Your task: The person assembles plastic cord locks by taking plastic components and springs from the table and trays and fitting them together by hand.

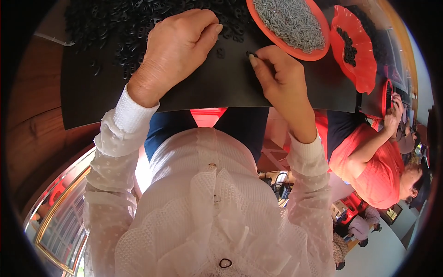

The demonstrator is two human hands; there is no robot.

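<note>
My left hand [182,48] is over the black work surface [203,94], beside a heap of small black plastic pieces [106,27]. Its thumb and fingers are pressed together, and whatever they hold is hidden. To its right my right hand [284,74] pinches a small black plastic piece [249,54] between thumb and forefinger, just above the surface. One loose black piece with holes [220,53] lies flat between the two hands. A red oval bowl [318,54] full of small grey metal screws [290,23] stands just beyond my right hand.
A red wavy-edged bowl [362,76] with small black parts [348,46] stands farther right. A person in a red shirt [369,171] works at the right, holding a red container [387,97]. The surface's near edge runs just above my lap. Brown wood [39,101] borders the left.
</note>
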